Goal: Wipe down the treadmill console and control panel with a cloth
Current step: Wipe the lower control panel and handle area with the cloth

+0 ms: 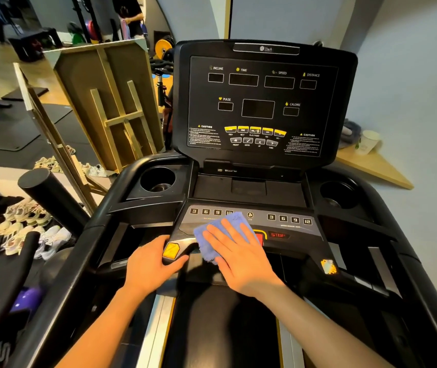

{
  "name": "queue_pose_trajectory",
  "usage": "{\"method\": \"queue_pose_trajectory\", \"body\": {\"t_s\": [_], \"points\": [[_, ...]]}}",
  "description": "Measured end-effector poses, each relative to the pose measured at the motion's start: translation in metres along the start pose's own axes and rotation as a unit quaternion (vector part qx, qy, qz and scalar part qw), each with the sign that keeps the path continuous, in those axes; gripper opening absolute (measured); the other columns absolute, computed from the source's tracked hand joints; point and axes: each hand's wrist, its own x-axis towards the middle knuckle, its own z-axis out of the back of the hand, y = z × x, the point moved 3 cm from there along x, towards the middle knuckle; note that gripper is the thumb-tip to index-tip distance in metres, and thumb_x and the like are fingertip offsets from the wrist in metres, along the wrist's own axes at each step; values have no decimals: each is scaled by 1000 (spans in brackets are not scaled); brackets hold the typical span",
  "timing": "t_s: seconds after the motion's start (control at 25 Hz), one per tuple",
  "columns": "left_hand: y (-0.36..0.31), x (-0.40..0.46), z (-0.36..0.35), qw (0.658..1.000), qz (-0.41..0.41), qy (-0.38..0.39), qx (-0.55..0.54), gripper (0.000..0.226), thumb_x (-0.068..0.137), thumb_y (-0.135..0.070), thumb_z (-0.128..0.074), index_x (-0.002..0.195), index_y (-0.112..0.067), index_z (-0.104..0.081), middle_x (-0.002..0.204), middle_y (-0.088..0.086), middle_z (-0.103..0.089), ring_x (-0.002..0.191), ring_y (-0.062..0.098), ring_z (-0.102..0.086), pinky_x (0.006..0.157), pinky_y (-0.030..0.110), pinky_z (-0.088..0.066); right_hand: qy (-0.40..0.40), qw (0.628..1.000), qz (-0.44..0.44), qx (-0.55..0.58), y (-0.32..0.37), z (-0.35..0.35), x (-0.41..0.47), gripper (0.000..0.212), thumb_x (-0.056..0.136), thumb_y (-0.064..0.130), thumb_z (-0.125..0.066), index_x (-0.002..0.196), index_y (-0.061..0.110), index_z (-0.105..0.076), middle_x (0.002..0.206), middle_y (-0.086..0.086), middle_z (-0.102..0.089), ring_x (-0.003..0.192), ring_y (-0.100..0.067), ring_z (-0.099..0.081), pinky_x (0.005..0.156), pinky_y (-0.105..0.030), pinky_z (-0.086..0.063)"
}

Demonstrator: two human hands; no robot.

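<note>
The black treadmill console [262, 102] stands upright ahead, its displays dark. Below it lies the grey control panel [286, 221] with numbered keys and a red STOP button. A folded blue cloth [212, 235] lies on the panel's middle. My right hand [238, 256] presses flat on the cloth with fingers spread, covering part of the red button. My left hand [153, 264] grips the front handlebar [185, 244] beside a yellow sticker, just left of the cloth.
Cup holders sit at the left [157, 180] and right [338, 193] of the tray. A wooden frame [111, 102] leans at the left, with several shoes [23, 221] on the floor. A paper cup [368, 142] stands on a wooden shelf at the right.
</note>
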Motion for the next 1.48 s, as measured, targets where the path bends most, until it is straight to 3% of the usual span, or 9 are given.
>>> {"method": "queue_pose_trajectory", "body": {"t_s": [0.32,0.48,0.64,0.8,1.0,1.12,1.28,1.48], "points": [[-3,0,2,1000,10,10,11,74,72,-84,-46,118,-27,-59,96,-13,-70,79,4,-63,66,20,-52,-9,997,-61,-50,-39,12,-44,60,106,40,-39,162,26,-24,170,9,-19,159,-16,-4,126,-47,-10],[-5,-1,5,1000,5,6,10,75,70,-84,-45,116,-26,-60,93,-13,-70,75,2,-61,61,16,-46,-67,990,-79,-93,-59,16,-69,57,105,40,-39,159,22,-33,166,2,-33,158,-21,-16,126,-47,-16],[-5,0,5,1000,3,7,16,73,73,-82,-48,116,-25,-60,95,-10,-71,77,4,-62,62,15,-44,-154,979,-61,-120,-71,22,-98,50,103,28,-58,149,10,-50,160,-8,-43,152,-30,-32,116,-58,-36],[-5,0,4,1000,7,10,23,69,73,-74,-56,118,-22,-61,96,-7,-72,80,8,-65,62,17,-44,-140,975,-57,-161,-78,22,-114,32,100,16,-61,129,3,-68,155,-16,-47,148,-41,-36,109,-65,-39],[-7,0,4,1000,11,9,28,67,74,-72,-57,118,-22,-61,96,-7,-72,81,8,-66,63,19,-46,-62,969,-203,-128,-84,24,-136,50,106,29,-34,151,15,-49,165,-4,-35,156,-31,-22,120,-60,-27],[-7,-1,4,999,10,6,30,67,73,-71,-58,118,-21,-61,96,-6,-72,81,10,-67,62,17,-43,-59,951,-284,-104,-81,30,-145,59,101,35,-35,157,18,-37,163,-4,-38,155,-30,-25,123,-56,-26],[-6,0,4,1000,6,2,28,68,72,-72,-56,116,-21,-62,93,-7,-72,78,8,-65,59,15,-40,-69,943,-307,-106,-78,24,-165,68,98,36,-44,161,17,-25,167,-3,-28,157,-29,-16,123,-56,-25],[-5,-1,2,1000,9,1,23,69,72,-74,-55,116,-22,-62,93,-8,-72,78,8,-65,61,17,-43,-66,933,-337,-109,-73,25,-157,66,101,41,-34,160,11,-29,166,-10,-32,155,-33,-23,121,-55,-24]]}}
